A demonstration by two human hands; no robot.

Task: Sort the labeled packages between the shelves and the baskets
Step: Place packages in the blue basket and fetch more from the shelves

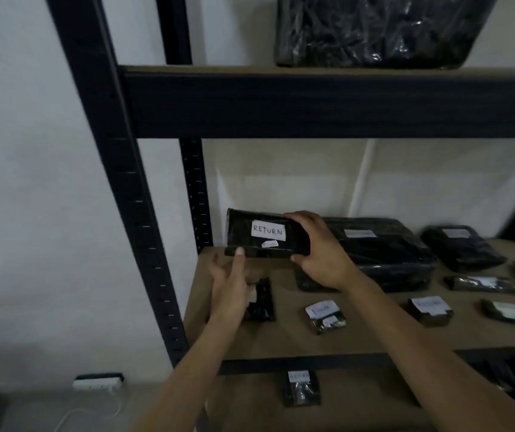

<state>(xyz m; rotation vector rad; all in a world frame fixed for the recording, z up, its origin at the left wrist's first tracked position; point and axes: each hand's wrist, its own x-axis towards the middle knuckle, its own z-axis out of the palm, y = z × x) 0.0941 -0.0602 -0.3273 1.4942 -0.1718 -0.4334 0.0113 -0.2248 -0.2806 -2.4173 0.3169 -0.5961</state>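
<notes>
- Nearest to me, below both wrists, a small labelled package (301,388) lies on the lower board. Its label is too blurred to read.
- Above it is the middle shelf (281,341), where my hands work. Just right of my left wrist lies a little black packet (262,304). Under my right forearm there is a white-labelled packet (326,316).
- My left hand (229,285) is open, with the fingers nearly straight. One fingertip touches the lower left edge of the RETURN package (243,227). It holds nothing.
- My right hand (321,254) grips the right end of this package, fingers over the top edge and thumb below.
- The package is between my two hands, over the back left part of the shelf, with its face turned up to me so that the word is clear. I cannot tell whether its lower edge rests on the board.
- Behind my right hand lies a large flat package (384,244), and more packages lie further to the right of it. Their labels are unreadable.
- Far above both hands a big wrinkled black package (381,29) sits on the upper shelf.
- I judge that the step in hand is reading the label and deciding the place.
- No basket is in view, so the next move probably calls for turning away from the shelf to find the right basket. The glossy wrap looks slippery, so both hands may be safer.
</notes>
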